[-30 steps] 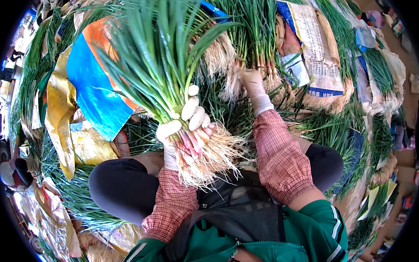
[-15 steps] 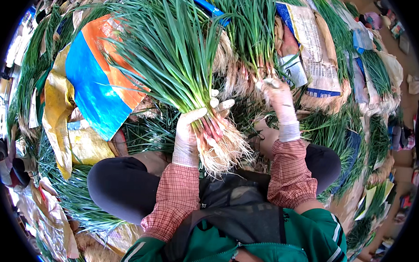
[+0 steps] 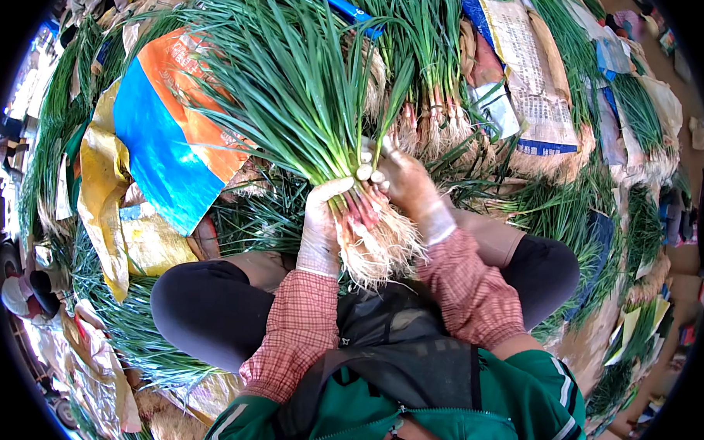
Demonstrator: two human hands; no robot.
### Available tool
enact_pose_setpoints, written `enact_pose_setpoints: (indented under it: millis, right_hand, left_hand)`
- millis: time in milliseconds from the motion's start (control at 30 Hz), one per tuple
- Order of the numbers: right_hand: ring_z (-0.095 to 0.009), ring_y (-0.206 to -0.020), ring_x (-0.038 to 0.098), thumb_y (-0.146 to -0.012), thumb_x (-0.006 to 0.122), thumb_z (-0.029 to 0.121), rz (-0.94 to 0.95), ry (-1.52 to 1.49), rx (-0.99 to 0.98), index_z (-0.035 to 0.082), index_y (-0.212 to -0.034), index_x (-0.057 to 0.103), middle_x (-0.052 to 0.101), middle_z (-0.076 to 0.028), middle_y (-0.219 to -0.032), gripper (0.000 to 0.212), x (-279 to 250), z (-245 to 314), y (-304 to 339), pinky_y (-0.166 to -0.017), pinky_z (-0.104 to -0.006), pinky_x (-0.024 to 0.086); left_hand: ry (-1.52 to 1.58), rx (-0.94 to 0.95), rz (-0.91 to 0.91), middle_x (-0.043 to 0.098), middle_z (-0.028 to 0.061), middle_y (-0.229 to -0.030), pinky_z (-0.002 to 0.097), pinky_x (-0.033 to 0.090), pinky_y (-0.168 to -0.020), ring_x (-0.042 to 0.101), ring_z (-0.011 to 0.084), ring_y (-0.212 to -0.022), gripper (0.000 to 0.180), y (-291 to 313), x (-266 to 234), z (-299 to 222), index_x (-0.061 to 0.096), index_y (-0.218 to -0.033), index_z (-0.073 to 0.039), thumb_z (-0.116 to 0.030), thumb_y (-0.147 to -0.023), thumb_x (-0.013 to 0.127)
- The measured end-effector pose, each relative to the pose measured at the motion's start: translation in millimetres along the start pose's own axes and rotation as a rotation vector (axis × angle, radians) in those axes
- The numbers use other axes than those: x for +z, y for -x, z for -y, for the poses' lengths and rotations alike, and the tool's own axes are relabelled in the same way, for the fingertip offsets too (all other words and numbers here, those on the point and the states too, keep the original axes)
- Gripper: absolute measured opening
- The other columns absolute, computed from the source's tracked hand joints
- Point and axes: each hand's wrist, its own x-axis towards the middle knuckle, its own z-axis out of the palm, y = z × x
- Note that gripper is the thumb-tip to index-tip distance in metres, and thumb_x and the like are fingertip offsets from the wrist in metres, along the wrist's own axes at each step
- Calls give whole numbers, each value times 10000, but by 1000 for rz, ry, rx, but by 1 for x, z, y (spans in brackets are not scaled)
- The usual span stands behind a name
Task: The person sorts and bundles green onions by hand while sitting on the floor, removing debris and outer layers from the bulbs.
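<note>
A thick bunch of green onions (image 3: 324, 134) with long green leaves fans out up and to the left. Its pale, stringy roots hang down toward my lap. My left hand (image 3: 325, 211), in a whitish glove, is wrapped round the stems just above the roots. Against the bunch's right side, my gloved right hand (image 3: 406, 183) pinches a thin green onion stalk (image 3: 391, 109) beside the other stems. Some of its fingers are hidden by the bunch. Beyond it lies another pile of green onions (image 3: 434, 91), roots toward me.
A blue and orange sheet (image 3: 157, 143) and a yellow sack (image 3: 101, 188) lie at left. White printed sacking (image 3: 531, 79) covers onions at right. Loose greens (image 3: 561, 219) lie around my crossed legs. A blue strip-like object (image 3: 348, 10) rests at the top.
My right hand has come left from the far pile to the bunch, bringing a stalk with it. My left hand keeps its hold, almost in the same place.
</note>
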Motion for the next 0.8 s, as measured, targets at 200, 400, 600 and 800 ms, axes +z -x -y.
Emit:
enact_pose_setpoints:
  millis: [200, 400, 600, 800]
  right_hand:
    - [-120, -621, 560, -1005, 361, 300, 22, -1268, 228, 60, -1078, 522, 590, -74, -891, 298, 22, -33, 9, -512, -200, 479]
    - [-161, -689, 589, -926, 521, 112, -221, -492, 195, 47, -1041, 571, 623, -62, -867, 141, -32, -122, 22, -723, -273, 518]
    - [-212, -786, 656, -902, 592, 294, -348, 702, 221, 45, -1102, 629, 679, -142, -927, 322, -42, -7, -11, -726, -311, 519]
    - [-129, -742, 592, -914, 545, 233, -371, 208, 71, 32, -963, 648, 663, -62, -832, 231, -47, -35, -9, -680, -255, 480]
  left_hand:
    - [188, 7, 126, 478, 58, -939, 389, 399, -903, 460, 244, -969, 554, 1, -12, 5, 405, -1244, 62, -127, -748, 567]
    - [390, 93, 318, 548, 89, -1039, 423, 406, -944, 519, 273, -1016, 562, -6, -12, 5, 401, -1262, 36, -174, -766, 563]
    - [1, 44, -35, 459, 241, -1330, 426, 515, -854, 588, 313, -1039, 646, 7, -23, -4, 325, -1359, 75, -240, -831, 524]
    - [55, 45, 84, 592, 227, -1101, 437, 529, -827, 606, 330, -964, 585, 1, -18, -5, 412, -1275, 104, -185, -789, 561]
